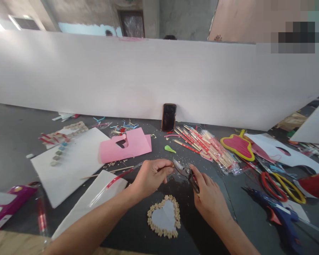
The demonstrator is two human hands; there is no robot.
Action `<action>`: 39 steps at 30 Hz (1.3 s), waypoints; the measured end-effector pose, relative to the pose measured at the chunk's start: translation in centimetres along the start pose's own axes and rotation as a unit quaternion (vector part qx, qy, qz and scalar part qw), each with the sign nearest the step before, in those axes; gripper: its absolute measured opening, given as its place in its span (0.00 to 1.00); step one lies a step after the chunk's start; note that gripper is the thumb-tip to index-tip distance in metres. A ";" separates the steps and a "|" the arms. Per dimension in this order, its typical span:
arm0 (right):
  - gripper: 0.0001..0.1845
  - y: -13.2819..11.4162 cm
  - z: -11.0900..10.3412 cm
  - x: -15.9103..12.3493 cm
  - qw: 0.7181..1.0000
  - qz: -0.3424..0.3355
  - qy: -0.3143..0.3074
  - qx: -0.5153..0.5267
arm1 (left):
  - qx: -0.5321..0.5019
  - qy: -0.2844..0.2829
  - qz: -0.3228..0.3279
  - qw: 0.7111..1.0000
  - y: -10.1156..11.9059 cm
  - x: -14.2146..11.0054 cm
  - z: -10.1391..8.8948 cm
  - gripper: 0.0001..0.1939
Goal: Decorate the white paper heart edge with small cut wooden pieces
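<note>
While our right hand [211, 198] grips the clippers [186, 171], we'd want our left hand [150, 177], pinching something tiny [172, 165], clear of the blades [178, 166]

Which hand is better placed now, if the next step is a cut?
Probably the right hand: its grip is around the pruner handles. The left hand is beside the blades and holds no cutter.

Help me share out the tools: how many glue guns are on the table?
1: the blue plastic glue gun with a red trigger, at the right, near a red scissor handle. Others may be hidden under the clutter.
</note>
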State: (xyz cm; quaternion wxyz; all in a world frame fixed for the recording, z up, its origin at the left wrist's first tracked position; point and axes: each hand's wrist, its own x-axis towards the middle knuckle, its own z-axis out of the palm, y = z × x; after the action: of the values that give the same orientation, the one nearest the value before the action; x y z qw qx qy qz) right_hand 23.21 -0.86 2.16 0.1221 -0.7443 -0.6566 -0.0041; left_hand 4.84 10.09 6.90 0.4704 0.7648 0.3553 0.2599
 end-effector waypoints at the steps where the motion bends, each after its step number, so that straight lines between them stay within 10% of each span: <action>1: 0.37 0.0 0.1 0.0 1.000 0.000 0.001 -0.002 | 0.000 -0.003 0.003 1.000 0.0 0.0 0.0 0.12; 21: 0.35 0.2 0.7 0.0 0.998 -0.024 -0.006 0.062 | -0.078 -0.091 -0.023 0.993 0.1 0.0 -0.5 0.14; 39: 0.38 -0.1 0.4 0.1 0.999 0.015 -0.037 0.013 | 0.030 -0.015 0.013 0.999 -0.5 0.0 0.3 0.13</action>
State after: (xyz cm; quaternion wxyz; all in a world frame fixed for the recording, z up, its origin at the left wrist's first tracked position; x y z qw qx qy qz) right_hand 23.06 -0.68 1.77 0.1079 -0.7523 -0.6491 0.0339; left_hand 4.95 10.10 6.34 0.4492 0.7868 0.3459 0.2440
